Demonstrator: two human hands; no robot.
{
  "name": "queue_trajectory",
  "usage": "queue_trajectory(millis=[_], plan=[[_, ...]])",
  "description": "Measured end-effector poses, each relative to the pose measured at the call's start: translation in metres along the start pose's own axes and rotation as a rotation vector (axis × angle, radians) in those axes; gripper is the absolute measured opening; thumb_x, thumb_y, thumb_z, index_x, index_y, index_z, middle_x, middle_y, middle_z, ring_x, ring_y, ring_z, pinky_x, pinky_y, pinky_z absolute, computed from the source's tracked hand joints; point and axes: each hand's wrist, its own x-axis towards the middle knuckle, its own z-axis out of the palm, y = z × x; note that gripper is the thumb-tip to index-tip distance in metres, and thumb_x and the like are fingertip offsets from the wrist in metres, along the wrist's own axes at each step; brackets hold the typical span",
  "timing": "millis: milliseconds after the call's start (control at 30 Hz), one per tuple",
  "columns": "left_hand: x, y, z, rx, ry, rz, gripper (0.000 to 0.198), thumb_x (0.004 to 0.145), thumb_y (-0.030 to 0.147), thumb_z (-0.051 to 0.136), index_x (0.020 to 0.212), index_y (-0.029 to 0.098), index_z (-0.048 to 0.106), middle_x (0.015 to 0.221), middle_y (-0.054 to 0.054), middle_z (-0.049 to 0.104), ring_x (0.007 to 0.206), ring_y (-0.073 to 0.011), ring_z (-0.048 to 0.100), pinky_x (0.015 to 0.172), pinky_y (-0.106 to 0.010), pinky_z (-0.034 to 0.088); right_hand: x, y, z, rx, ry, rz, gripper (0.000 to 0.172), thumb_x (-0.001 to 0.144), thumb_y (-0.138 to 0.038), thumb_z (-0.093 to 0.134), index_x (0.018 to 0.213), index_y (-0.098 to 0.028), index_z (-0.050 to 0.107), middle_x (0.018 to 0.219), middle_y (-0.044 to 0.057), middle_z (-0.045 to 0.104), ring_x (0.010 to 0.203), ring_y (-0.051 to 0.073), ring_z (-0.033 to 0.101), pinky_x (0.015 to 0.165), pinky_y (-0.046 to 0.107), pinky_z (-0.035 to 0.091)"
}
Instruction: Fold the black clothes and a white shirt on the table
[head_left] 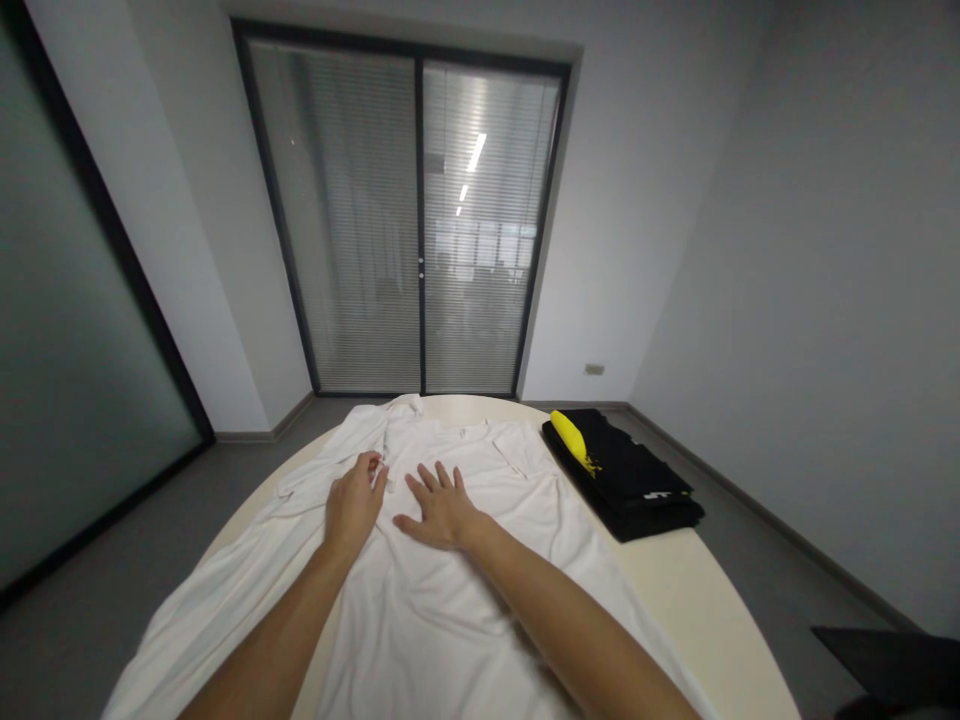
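Observation:
A white shirt [450, 610] lies spread over the round table, wrinkled, its neckline toward the far edge. My right hand [439, 508] rests flat on the upper middle of it, fingers spread. To its left, my left hand [356, 502] has its fingers curled toward the thumb, pinching the white fabric by a fold; the fingertips are partly hidden. A long strip of white cloth [225, 590] runs down the left side under my left forearm. Near the bottom, a gap shows bare table between that strip and the main part of the shirt.
Folded black clothes [630, 465] with a yellow print are stacked at the right of the cream table [720, 600]. Beyond the table stand a glass door with blinds [420, 230] and grey walls. A black object [892, 665] shows at the lower right.

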Motion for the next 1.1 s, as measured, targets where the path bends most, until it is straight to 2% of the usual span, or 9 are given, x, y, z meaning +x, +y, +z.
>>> queue_trajectory(millis=[133, 300, 400, 500, 600, 767, 833, 933, 1100], plan=[[-0.002, 0.0, 0.003, -0.044, -0.031, 0.01, 0.028, 0.097, 0.028, 0.047, 0.124, 0.023, 0.054, 0.116, -0.007, 0.072, 0.1, -0.0233, 0.07, 0.083, -0.03, 0.049, -0.003, -0.003, -0.001, -0.005, 0.042, -0.013, 0.082, 0.088, -0.071, 0.042, 0.155, -0.024, 0.031, 0.163, 0.011, 0.022, 0.15, 0.04, 0.01, 0.116, 0.063, 0.005], [-0.003, 0.001, 0.005, -0.114, -0.062, 0.017, 0.026, 0.096, 0.025, 0.048, 0.121, 0.024, 0.055, 0.118, -0.007, 0.071, 0.106, -0.0227, 0.069, 0.086, -0.029, 0.05, 0.01, -0.005, -0.007, 0.037, 0.295, 0.026, 0.05, 0.096, -0.048, 0.043, 0.135, -0.018, 0.054, 0.137, 0.015, 0.058, 0.129, 0.03, 0.048, 0.108, 0.049, 0.032], [-0.003, 0.001, 0.007, -0.191, -0.059, -0.078, 0.023, 0.094, 0.025, 0.052, 0.117, 0.024, 0.054, 0.114, -0.008, 0.072, 0.102, -0.0229, 0.07, 0.081, -0.029, 0.051, 0.028, -0.005, -0.012, 0.122, 0.392, 0.037, 0.039, 0.097, -0.037, 0.044, 0.125, -0.016, 0.061, 0.124, 0.013, 0.066, 0.116, 0.025, 0.056, 0.099, 0.038, 0.04], [-0.004, 0.002, 0.009, -0.268, -0.034, -0.174, 0.02, 0.091, 0.026, 0.056, 0.11, 0.024, 0.051, 0.114, -0.009, 0.071, 0.098, -0.0224, 0.071, 0.079, -0.028, 0.051, 0.052, -0.01, -0.02, 0.246, 0.389, 0.097, 0.033, 0.098, -0.034, 0.045, 0.118, -0.017, 0.063, 0.112, 0.009, 0.071, 0.104, 0.02, 0.063, 0.089, 0.03, 0.044], [-0.006, 0.003, 0.007, -0.262, -0.034, -0.209, 0.02, 0.091, 0.029, 0.057, 0.107, 0.024, 0.048, 0.113, -0.009, 0.071, 0.094, -0.0219, 0.072, 0.077, -0.028, 0.051, 0.076, -0.02, -0.029, 0.305, 0.376, 0.202, 0.034, 0.095, -0.043, 0.049, 0.113, -0.018, 0.064, 0.103, 0.009, 0.073, 0.096, 0.02, 0.067, 0.083, 0.03, 0.046], [-0.015, 0.007, -0.013, -0.06, -0.19, -0.27, 0.026, 0.092, 0.04, 0.055, 0.109, 0.024, 0.044, 0.105, -0.009, 0.073, 0.091, -0.0267, 0.072, 0.068, -0.031, 0.047, 0.106, -0.039, -0.033, 0.279, 0.285, 0.372, 0.063, 0.076, -0.063, 0.067, 0.115, -0.015, 0.059, 0.111, 0.017, 0.071, 0.105, 0.03, 0.066, 0.085, 0.037, 0.049], [-0.02, 0.011, -0.023, 0.058, -0.295, -0.255, 0.026, 0.092, 0.039, 0.054, 0.11, 0.022, 0.045, 0.099, -0.01, 0.073, 0.088, -0.0292, 0.072, 0.066, -0.033, 0.046, 0.113, -0.043, -0.029, 0.265, 0.227, 0.417, 0.067, 0.07, -0.054, 0.075, 0.12, -0.014, 0.055, 0.117, 0.02, 0.068, 0.109, 0.033, 0.065, 0.086, 0.04, 0.05], [-0.026, 0.016, -0.034, 0.214, -0.377, -0.206, 0.023, 0.091, 0.033, 0.053, 0.108, 0.02, 0.046, 0.092, -0.012, 0.073, 0.085, -0.0308, 0.072, 0.067, -0.034, 0.045, 0.118, -0.042, -0.018, 0.285, 0.215, 0.428, 0.057, 0.072, -0.032, 0.073, 0.123, -0.015, 0.053, 0.121, 0.02, 0.066, 0.111, 0.032, 0.065, 0.088, 0.04, 0.05], [-0.025, 0.023, -0.034, 0.16, -0.354, -0.128, 0.015, 0.09, 0.023, 0.051, 0.104, 0.02, 0.046, 0.087, -0.01, 0.07, 0.078, -0.0266, 0.07, 0.065, -0.031, 0.041, 0.126, -0.023, -0.006, 0.372, 0.269, 0.415, 0.039, 0.082, -0.024, 0.059, 0.12, -0.014, 0.058, 0.118, 0.017, 0.068, 0.111, 0.027, 0.065, 0.091, 0.036, 0.049]])
